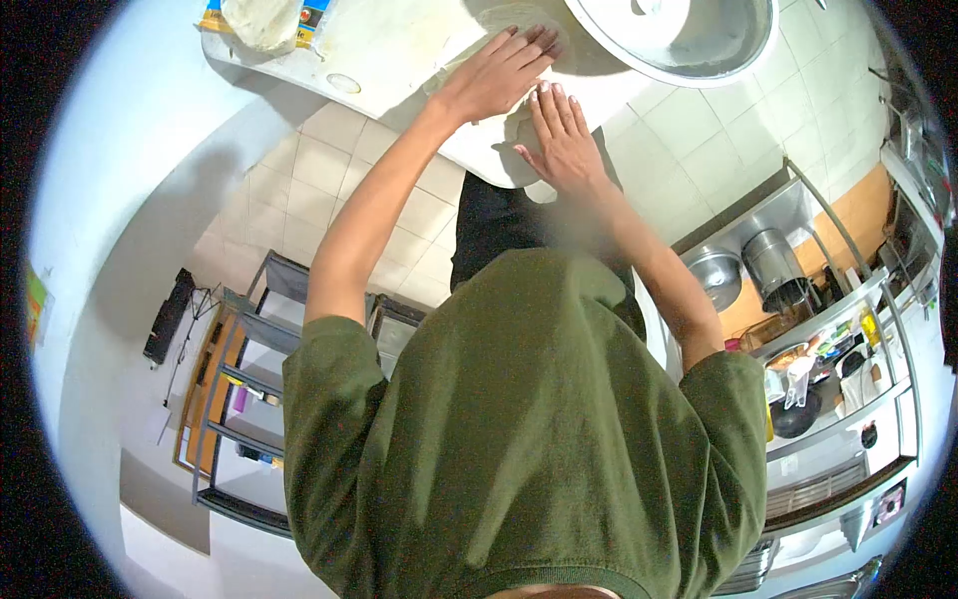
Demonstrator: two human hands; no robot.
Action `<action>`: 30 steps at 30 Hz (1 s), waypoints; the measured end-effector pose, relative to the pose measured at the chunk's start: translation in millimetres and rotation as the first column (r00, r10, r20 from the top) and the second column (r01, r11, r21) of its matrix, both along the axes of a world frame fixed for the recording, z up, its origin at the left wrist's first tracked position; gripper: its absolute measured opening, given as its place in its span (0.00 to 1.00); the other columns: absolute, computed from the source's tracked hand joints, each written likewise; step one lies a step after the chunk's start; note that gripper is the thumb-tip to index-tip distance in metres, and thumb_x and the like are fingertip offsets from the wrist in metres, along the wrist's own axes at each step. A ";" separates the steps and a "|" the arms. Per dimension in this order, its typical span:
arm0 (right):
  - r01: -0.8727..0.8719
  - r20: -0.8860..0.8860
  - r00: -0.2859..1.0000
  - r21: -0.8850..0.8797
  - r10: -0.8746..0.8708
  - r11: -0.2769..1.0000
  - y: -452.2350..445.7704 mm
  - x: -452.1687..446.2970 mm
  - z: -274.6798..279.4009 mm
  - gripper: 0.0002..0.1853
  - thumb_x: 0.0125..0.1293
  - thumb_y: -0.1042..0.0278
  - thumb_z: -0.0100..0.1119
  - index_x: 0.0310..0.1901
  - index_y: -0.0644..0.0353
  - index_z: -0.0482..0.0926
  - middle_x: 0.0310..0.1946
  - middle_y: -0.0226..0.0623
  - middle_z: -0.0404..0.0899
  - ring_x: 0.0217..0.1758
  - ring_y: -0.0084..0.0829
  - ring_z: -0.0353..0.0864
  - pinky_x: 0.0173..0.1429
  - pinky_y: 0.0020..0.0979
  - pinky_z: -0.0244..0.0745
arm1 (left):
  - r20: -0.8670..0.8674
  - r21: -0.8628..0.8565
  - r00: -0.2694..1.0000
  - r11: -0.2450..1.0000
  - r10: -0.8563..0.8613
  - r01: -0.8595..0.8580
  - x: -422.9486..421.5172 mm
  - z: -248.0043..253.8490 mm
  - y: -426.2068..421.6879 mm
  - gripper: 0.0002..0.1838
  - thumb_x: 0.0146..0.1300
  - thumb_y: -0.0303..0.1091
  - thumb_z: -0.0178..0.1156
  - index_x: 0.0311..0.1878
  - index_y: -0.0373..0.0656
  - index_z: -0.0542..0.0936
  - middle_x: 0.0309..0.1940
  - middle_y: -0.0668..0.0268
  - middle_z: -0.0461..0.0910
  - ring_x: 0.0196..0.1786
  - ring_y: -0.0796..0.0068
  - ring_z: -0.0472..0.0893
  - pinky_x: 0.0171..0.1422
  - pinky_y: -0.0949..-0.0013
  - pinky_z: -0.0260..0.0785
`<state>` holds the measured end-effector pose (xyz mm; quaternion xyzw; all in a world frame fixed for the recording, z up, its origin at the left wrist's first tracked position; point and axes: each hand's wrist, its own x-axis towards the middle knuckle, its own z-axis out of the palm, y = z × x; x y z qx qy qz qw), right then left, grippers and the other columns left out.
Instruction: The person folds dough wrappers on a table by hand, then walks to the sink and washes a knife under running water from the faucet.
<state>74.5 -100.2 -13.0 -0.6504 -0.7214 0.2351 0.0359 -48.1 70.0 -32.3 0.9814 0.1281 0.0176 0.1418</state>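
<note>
A: Anyone managing to read that packet [317, 20] on the left of the tabletop [394, 50]?

B: Nah. Yellow and blue are showing, plus a scrap of lettering that's too small for me. A pale, rounded lump [261, 25] is covering a lot of it.

A: And the hands?

B: Both are lying palm-down. The left hand [499, 78] is resting by a thin, pale, uneven layer [507, 17] that's looking like dough, spread on the tabletop; its fingers are stretching out slightly apart, tips blurring. The right hand [571, 145] is lying just beside it, fingers nearly together, thumb sticking out. Neither's gripping anything.

A: Materials?

B: The tabletop's looking white and smooth, with rounded corners. A round, shiny metal bowl [676, 76] is sitting off to the right.
</note>
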 end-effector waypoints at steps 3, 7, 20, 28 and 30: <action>-0.013 0.035 0.999 -0.019 0.014 1.000 0.1 1.7 4.6 0.42 0.69 0.39 0.49 0.72 0.67 0.58 0.76 0.50 0.52 0.80 0.48 0.48 0.81 0.47 0.44 | 0.050 -0.018 0.998 0.999 -0.038 0.039 -5.3 -2.5 2.1 0.21 0.72 0.41 0.51 0.63 0.41 0.72 0.65 0.59 0.71 0.71 0.61 0.66 0.76 0.53 0.53; -0.006 0.040 0.999 -0.022 0.007 1.000 -0.3 -3.1 3.7 0.42 0.69 0.40 0.50 0.73 0.65 0.58 0.75 0.50 0.55 0.79 0.48 0.50 0.81 0.48 0.45 | -0.044 -0.176 0.999 0.984 0.010 -0.018 0.0 17.1 4.0 0.22 0.71 0.40 0.50 0.63 0.37 0.72 0.63 0.55 0.72 0.71 0.56 0.66 0.77 0.48 0.51; 0.000 0.012 1.000 -0.168 0.002 0.986 -12.0 -1.8 21.8 0.40 0.71 0.40 0.47 0.72 0.66 0.58 0.73 0.52 0.58 0.79 0.50 0.50 0.81 0.51 0.42 | -0.022 -0.144 0.802 0.792 0.597 -0.593 63.7 -9.9 -46.2 0.34 0.66 0.42 0.52 0.69 0.27 0.64 0.72 0.42 0.61 0.77 0.47 0.55 0.81 0.41 0.33; 0.139 -0.086 0.985 -0.115 -0.150 0.984 -29.0 51.1 46.5 0.38 0.71 0.44 0.51 0.71 0.68 0.60 0.71 0.57 0.60 0.77 0.53 0.54 0.79 0.51 0.48 | -0.027 -0.099 0.788 0.783 0.615 -0.615 57.6 -12.7 -44.5 0.34 0.66 0.43 0.51 0.71 0.30 0.64 0.72 0.47 0.62 0.77 0.49 0.57 0.80 0.44 0.40; 0.156 -0.074 0.983 -0.119 -0.166 0.981 -30.2 64.9 45.7 0.38 0.71 0.45 0.52 0.71 0.68 0.59 0.71 0.58 0.59 0.77 0.54 0.55 0.78 0.52 0.48 | -0.023 -0.092 0.785 0.780 0.619 -0.619 57.8 -13.2 -44.9 0.34 0.66 0.43 0.51 0.71 0.31 0.64 0.72 0.47 0.63 0.76 0.49 0.59 0.80 0.45 0.42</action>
